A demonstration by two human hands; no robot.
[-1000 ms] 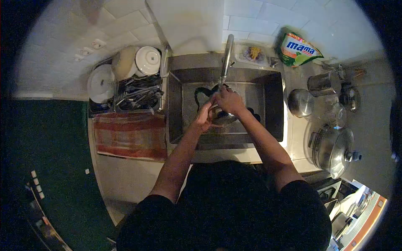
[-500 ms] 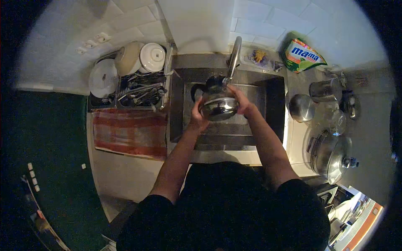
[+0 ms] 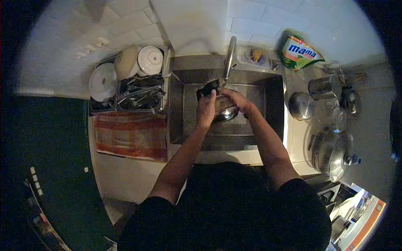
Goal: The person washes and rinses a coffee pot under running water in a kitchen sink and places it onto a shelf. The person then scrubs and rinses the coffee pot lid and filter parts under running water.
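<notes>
A shiny rounded metal vessel (image 3: 227,113) with a black handle part is held over the sink (image 3: 274,106), below the tap (image 3: 231,56). It looks like a kettle or small pot, though my fingers cover much of it. My left hand (image 3: 206,109) is closed on its left side, near the black handle, with the thumb pointing up. On the upper right side my right hand (image 3: 235,99) grips the body, its fingers partly hidden. Water appears to run from the tap onto the vessel.
Left of the sink stands a dish rack (image 3: 166,69) with plates, bowls and cutlery, above a red checked cloth (image 3: 132,136). To the right are a metal bowl (image 3: 301,106), a metal pot (image 3: 324,88) and a large lidded pot (image 3: 331,154). Behind stands a detergent pouch (image 3: 301,52).
The vessel has turned, bringing its black handle part up beside my left hand. My left hand has shifted up and right, its thumb now upright. My right hand stays on the vessel.
</notes>
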